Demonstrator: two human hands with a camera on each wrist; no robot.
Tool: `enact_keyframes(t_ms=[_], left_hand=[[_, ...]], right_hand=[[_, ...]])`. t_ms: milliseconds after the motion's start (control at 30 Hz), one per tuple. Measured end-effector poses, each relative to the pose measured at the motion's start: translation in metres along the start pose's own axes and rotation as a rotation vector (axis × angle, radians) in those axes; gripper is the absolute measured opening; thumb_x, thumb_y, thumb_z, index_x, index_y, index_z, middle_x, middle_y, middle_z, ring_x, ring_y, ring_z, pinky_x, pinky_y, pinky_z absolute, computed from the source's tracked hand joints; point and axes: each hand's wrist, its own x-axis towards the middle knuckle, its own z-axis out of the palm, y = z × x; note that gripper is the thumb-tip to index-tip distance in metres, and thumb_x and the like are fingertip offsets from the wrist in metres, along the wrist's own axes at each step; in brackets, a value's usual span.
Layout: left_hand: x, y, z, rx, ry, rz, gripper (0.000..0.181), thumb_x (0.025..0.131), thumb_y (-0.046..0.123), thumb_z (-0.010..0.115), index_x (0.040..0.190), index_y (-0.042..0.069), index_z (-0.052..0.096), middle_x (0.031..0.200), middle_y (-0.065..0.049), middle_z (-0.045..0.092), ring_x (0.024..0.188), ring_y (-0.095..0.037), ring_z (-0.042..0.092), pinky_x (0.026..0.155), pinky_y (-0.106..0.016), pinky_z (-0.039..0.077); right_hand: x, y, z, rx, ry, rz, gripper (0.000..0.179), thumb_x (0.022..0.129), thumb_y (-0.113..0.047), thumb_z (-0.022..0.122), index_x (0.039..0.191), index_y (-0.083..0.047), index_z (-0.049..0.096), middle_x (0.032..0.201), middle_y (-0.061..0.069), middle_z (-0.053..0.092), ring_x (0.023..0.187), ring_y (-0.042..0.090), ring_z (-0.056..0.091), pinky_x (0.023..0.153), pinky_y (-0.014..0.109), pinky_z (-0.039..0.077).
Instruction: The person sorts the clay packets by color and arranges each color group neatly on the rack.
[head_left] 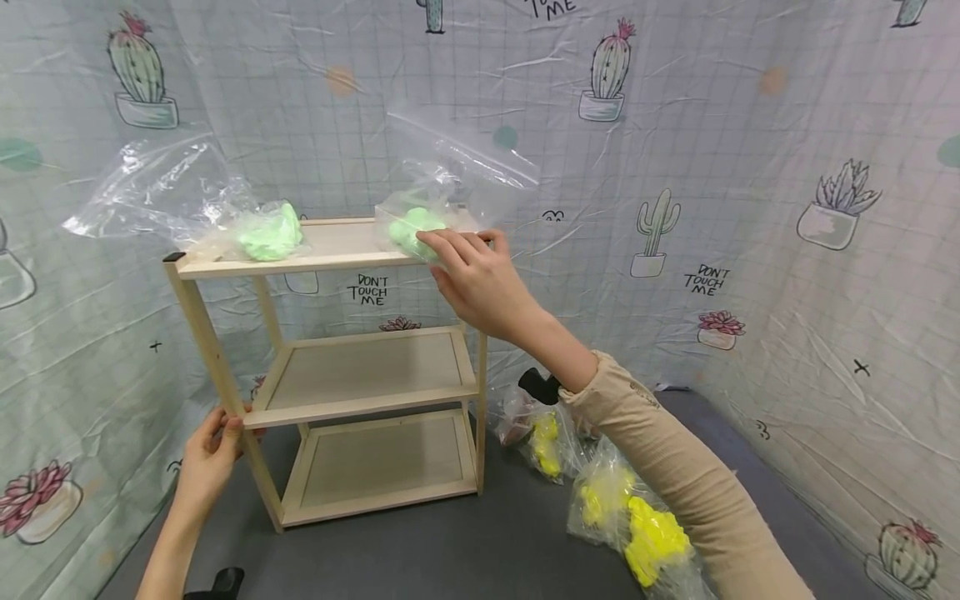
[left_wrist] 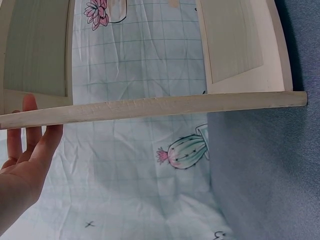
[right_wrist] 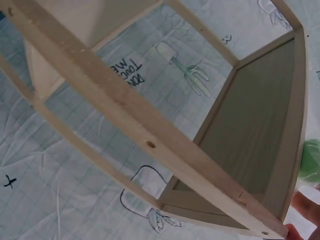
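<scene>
A three-tier wooden shelf rack (head_left: pixel 360 408) stands on a dark surface. My left hand (head_left: pixel 210 454) grips its left front post beside the middle shelf; in the left wrist view, the fingers (left_wrist: pixel 45 145) reach behind the post (left_wrist: pixel 150 106). On the top shelf's right end lies a clear zip bag with a light green lump (head_left: pixel 412 227). My right hand (head_left: pixel 480 279) rests over that end, fingertips touching the bag. In the right wrist view, only fingers (right_wrist: pixel 306 206) show beside the post's end and the green lump (right_wrist: pixel 311 162). Another bagged green lump (head_left: pixel 272 233) lies at the top left.
To the right of the rack lie several clear bags with yellow lumps (head_left: pixel 656 537), partly under my right forearm. A reddish bagged lump (head_left: pixel 513 427) lies behind them. Cactus-printed sheeting (head_left: pixel 750 108) hangs around the back and sides. The middle shelf (head_left: pixel 367 371) bears nothing visible.
</scene>
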Motion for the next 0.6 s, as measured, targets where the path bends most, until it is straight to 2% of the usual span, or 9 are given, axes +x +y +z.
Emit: enact_keyframes(t_ms=[33,133,200,300,400,433,500,533,600], left_hand=[[0.001,-0.003,-0.002,0.045,0.000,-0.026,0.029,0.094,0.017,0.041,0.117,0.005,0.052,0.090,0.010,0.059,0.079,0.003,0.063,0.063,-0.011,0.049],[0.006,-0.031,-0.012,-0.081,-0.038,0.009,0.029,0.093,0.012,0.042,0.119,0.005,0.052,0.093,0.003,0.061,0.081,-0.002,0.064,0.062,-0.013,0.050],[0.007,-0.039,-0.015,-0.132,-0.053,0.034,0.029,0.093,0.010,0.042,0.119,0.005,0.053,0.094,0.003,0.061,0.081,-0.003,0.065,0.061,-0.013,0.049],[0.003,-0.015,-0.005,-0.014,-0.014,0.005,0.029,0.094,0.014,0.041,0.119,0.003,0.051,0.090,0.011,0.061,0.079,0.003,0.063,0.061,-0.012,0.049],[-0.002,0.014,0.006,0.200,0.030,-0.069,0.033,0.094,0.023,0.039,0.118,0.002,0.050,0.085,0.022,0.057,0.078,0.010,0.059,0.062,-0.009,0.048],[-0.002,0.017,0.007,0.204,0.034,-0.075,0.033,0.094,0.023,0.039,0.117,0.002,0.050,0.085,0.022,0.058,0.078,0.011,0.059,0.062,-0.009,0.047],[0.000,0.001,0.001,0.077,0.024,-0.031,0.029,0.094,0.015,0.040,0.117,0.002,0.052,0.085,0.016,0.062,0.077,0.006,0.061,0.059,-0.009,0.047],[0.001,-0.003,0.000,0.049,0.017,-0.027,0.028,0.094,0.016,0.040,0.117,0.004,0.053,0.085,0.015,0.063,0.077,0.006,0.061,0.059,-0.009,0.046],[0.005,-0.026,-0.009,0.032,-0.003,-0.025,0.029,0.094,0.016,0.040,0.118,0.007,0.053,0.088,0.011,0.064,0.080,0.003,0.062,0.060,-0.010,0.047]], right_hand=[[0.002,-0.001,0.000,0.021,-0.028,0.008,0.036,0.092,-0.019,0.044,0.127,-0.011,0.045,0.122,0.005,0.055,0.103,0.021,0.056,0.091,0.043,0.032],[0.009,-0.004,0.001,0.072,-0.111,0.027,0.037,0.093,-0.019,0.042,0.130,-0.013,0.042,0.125,0.003,0.053,0.110,0.021,0.053,0.095,0.044,0.030],[0.015,-0.007,0.002,0.092,-0.160,0.035,0.038,0.093,-0.019,0.041,0.131,-0.014,0.041,0.127,0.002,0.052,0.116,0.020,0.049,0.096,0.045,0.028],[0.021,-0.011,0.004,0.092,-0.215,0.045,0.040,0.093,-0.022,0.040,0.133,-0.016,0.039,0.128,0.000,0.050,0.120,0.019,0.043,0.096,0.045,0.027],[0.027,-0.015,0.006,0.078,-0.271,0.049,0.044,0.093,-0.026,0.040,0.135,-0.017,0.036,0.131,-0.002,0.048,0.120,0.018,0.041,0.095,0.046,0.027],[0.029,-0.017,0.007,0.074,-0.291,0.051,0.045,0.093,-0.028,0.040,0.136,-0.018,0.034,0.133,-0.003,0.046,0.119,0.018,0.040,0.096,0.047,0.026],[0.034,-0.021,0.008,0.060,-0.336,0.052,0.048,0.093,-0.031,0.039,0.138,-0.018,0.031,0.136,-0.003,0.043,0.120,0.018,0.039,0.096,0.047,0.026],[0.036,-0.023,0.009,0.052,-0.358,0.055,0.049,0.093,-0.033,0.039,0.139,-0.018,0.029,0.138,-0.003,0.040,0.121,0.018,0.039,0.097,0.047,0.025],[0.041,-0.027,0.011,0.030,-0.404,0.064,0.051,0.094,-0.036,0.037,0.141,-0.019,0.026,0.142,-0.005,0.035,0.123,0.017,0.037,0.097,0.046,0.025]])
